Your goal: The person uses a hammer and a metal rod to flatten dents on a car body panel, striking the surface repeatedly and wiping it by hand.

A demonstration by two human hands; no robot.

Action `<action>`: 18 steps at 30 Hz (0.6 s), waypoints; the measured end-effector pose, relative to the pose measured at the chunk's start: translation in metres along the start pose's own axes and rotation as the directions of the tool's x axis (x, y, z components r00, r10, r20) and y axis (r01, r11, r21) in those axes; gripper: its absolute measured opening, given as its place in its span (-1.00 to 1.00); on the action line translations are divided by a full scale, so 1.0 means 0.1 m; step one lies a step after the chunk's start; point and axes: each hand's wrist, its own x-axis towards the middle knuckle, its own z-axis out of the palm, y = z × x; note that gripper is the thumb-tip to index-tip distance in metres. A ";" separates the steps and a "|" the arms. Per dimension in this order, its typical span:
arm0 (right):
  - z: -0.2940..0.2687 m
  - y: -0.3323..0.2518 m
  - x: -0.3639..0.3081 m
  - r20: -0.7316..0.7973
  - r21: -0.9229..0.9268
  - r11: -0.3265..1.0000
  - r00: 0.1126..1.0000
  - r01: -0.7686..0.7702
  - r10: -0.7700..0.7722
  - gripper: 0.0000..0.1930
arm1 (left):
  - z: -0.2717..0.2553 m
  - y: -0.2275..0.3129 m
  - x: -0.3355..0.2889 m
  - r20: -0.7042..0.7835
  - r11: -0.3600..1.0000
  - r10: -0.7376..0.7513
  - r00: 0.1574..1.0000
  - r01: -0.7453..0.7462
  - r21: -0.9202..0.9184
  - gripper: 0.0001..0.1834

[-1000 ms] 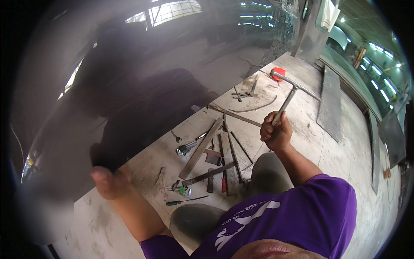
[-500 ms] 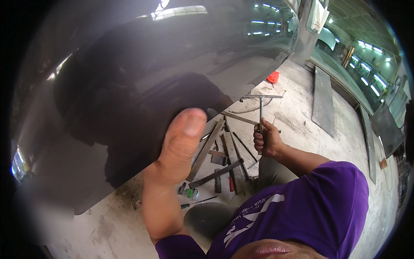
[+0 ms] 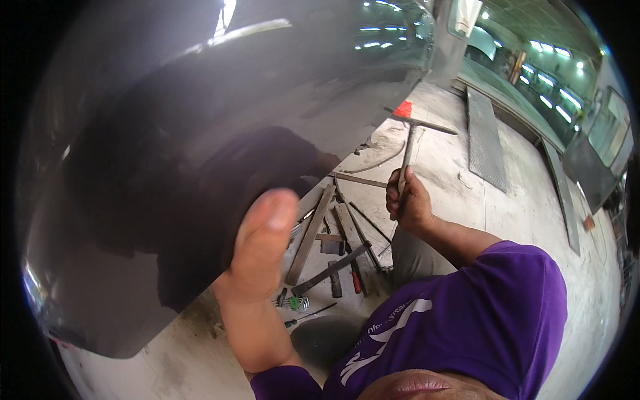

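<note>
A large, dark glossy car body panel (image 3: 127, 207) fills the left and upper part of the view, with reflections on its curved face. My left hand (image 3: 261, 243) grips its lower edge. The thumb lies against the outer face, and the fingers are hidden behind the panel. To the right, my right hand (image 3: 409, 200) is closed around the handle of a body hammer (image 3: 408, 148) with a long, thin head. The hammer is held upright, its head at the top beside the panel's edge; whether they touch I cannot tell.
Below the panel, wooden strips (image 3: 311, 237), a flat metal bar (image 3: 331, 270), a red-handled tool (image 3: 357, 282), a green hex key set (image 3: 294, 303) and a screwdriver (image 3: 310, 315) lie on the floor. A red item (image 3: 403, 109) and a metal plate (image 3: 487, 143) are farther off.
My right hand has raised the hammer slightly and tilted it, bringing the head nearer the panel's edge. My left hand keeps its hold on the panel. The whole view has shifted a little.
</note>
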 end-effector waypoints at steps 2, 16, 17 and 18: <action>-0.12 -0.13 -0.01 -0.006 0.001 0.989 0.989 0.145 -0.145 -0.55 | 0.06 0.08 -0.07 -0.063 0.994 -0.096 0.993 0.093 -0.052 -0.55; -0.11 -0.21 0.22 0.309 -0.045 0.580 0.563 0.813 -0.766 -0.57 | 0.10 0.25 0.06 0.144 0.992 -0.061 0.988 0.077 -0.103 -0.36; -0.15 -0.18 0.27 0.340 -0.011 0.470 0.446 0.882 -0.828 -0.57 | 0.11 0.27 0.09 0.143 0.992 -0.058 0.988 0.074 -0.106 -0.36; -0.16 -0.15 0.31 0.313 -0.105 0.544 0.547 0.832 -0.776 -0.55 | 0.14 0.27 0.11 0.156 0.991 -0.047 0.987 0.065 -0.113 -0.37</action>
